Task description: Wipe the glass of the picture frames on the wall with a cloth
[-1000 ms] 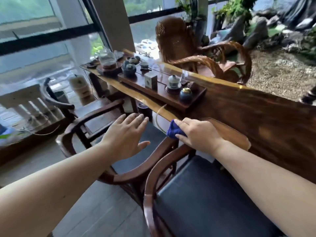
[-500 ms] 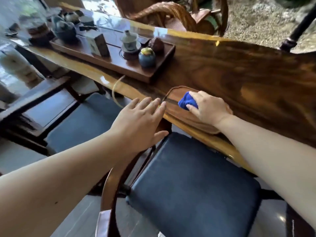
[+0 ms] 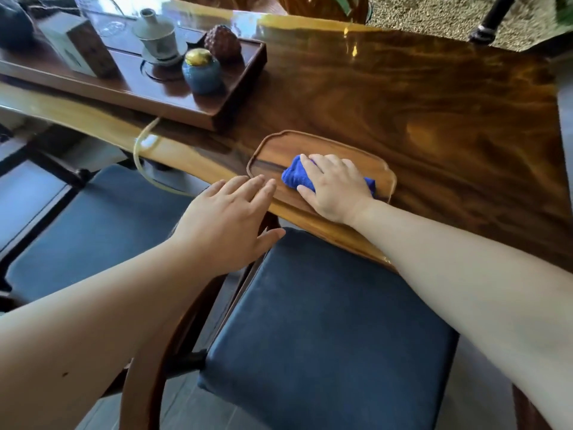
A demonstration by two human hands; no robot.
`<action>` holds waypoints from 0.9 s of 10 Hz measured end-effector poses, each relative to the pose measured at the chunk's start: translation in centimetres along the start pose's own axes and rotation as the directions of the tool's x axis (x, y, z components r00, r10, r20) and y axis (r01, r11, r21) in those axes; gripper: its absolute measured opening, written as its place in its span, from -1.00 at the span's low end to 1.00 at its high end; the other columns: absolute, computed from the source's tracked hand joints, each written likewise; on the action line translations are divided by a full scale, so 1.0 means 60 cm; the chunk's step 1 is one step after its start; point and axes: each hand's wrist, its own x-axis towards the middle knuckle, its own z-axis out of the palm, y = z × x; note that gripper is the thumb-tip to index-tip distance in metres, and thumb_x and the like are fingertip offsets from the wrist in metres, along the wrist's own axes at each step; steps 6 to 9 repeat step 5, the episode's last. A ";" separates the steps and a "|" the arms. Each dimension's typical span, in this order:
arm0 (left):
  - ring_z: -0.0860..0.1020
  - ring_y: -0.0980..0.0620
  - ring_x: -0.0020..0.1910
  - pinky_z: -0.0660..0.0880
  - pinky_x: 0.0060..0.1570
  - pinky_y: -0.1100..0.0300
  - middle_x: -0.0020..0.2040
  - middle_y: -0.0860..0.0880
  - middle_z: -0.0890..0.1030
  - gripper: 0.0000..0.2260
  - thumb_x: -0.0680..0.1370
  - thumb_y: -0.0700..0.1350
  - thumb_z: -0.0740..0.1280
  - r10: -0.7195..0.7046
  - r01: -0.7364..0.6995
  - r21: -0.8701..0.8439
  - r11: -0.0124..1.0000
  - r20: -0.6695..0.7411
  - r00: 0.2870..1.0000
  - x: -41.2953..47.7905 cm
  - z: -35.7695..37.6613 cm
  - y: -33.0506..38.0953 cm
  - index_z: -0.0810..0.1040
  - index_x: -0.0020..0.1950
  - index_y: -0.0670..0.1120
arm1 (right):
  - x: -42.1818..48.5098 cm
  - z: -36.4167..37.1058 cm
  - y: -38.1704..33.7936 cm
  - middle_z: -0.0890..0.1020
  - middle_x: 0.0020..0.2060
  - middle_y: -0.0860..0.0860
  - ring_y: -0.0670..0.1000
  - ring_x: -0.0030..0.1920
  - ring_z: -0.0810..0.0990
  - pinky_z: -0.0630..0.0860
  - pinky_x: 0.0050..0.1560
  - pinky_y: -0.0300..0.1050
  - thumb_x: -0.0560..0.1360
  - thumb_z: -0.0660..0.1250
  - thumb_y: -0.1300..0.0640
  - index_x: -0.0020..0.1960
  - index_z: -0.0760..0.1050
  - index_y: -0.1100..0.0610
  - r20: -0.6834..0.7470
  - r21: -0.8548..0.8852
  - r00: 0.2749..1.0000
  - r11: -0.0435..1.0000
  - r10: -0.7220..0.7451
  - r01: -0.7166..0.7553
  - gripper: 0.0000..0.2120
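Blue cloth (image 3: pixel 298 176) bunched on small wooden tray (image 3: pixel 384 169), long axis left-right; right hand (image 3: pixel 333 187) fingers grasping it; left hand (image 3: pixel 228 225) fingers released.

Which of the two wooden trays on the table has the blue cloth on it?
The small flat tray near the table edge, under the right hand. The long dark tray holds tea ware instead.

**Tea table and chairs**

A glossy wooden table (image 3: pixel 403 97) carries a shallow wooden tray (image 3: pixel 279 144) at its near edge. Up-left, a dark tea tray (image 3: pixel 238 88) holds a lidded cup (image 3: pixel 156 34), blue jar (image 3: pixel 201 71) and small box (image 3: pixel 77 45). Below, a blue-cushioned chair (image 3: pixel 325 336).
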 end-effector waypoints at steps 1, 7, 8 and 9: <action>0.39 -0.12 0.41 0.34 0.38 -0.04 0.44 -0.11 0.44 -0.30 0.52 0.31 0.03 0.040 -0.040 -0.005 0.999 -0.004 0.999 -0.012 -0.007 0.009 0.29 0.50 -0.13 | 0.001 -0.007 -0.002 0.16 0.51 0.13 0.16 0.48 0.11 0.06 0.45 0.21 0.54 -0.06 -0.28 0.53 0.00 0.07 0.110 -0.017 0.994 1.000 0.021 -0.019 -0.32; 0.56 -0.11 0.24 0.52 0.18 0.00 0.29 -0.10 0.58 -0.45 0.57 0.19 0.05 0.057 -0.044 0.096 0.994 -0.140 0.989 -0.147 -0.178 -0.072 0.46 0.39 -0.12 | 0.006 -0.269 -0.159 0.23 0.49 0.14 0.12 0.44 0.26 0.33 0.37 0.07 0.53 0.11 -0.24 0.51 0.12 0.06 -0.043 0.057 0.916 0.914 -0.399 0.401 -0.35; 0.56 -0.11 0.24 0.52 0.18 0.00 0.29 -0.10 0.58 -0.45 0.57 0.19 0.05 0.057 -0.044 0.096 0.994 -0.140 0.989 -0.147 -0.178 -0.072 0.46 0.39 -0.12 | 0.006 -0.269 -0.159 0.23 0.49 0.14 0.12 0.44 0.26 0.33 0.37 0.07 0.53 0.11 -0.24 0.51 0.12 0.06 -0.043 0.057 0.916 0.914 -0.399 0.401 -0.35; 0.56 -0.11 0.24 0.52 0.18 0.00 0.29 -0.10 0.58 -0.45 0.57 0.19 0.05 0.057 -0.044 0.096 0.994 -0.140 0.989 -0.147 -0.178 -0.072 0.46 0.39 -0.12 | 0.006 -0.269 -0.159 0.23 0.49 0.14 0.12 0.44 0.26 0.33 0.37 0.07 0.53 0.11 -0.24 0.51 0.12 0.06 -0.043 0.057 0.916 0.914 -0.399 0.401 -0.35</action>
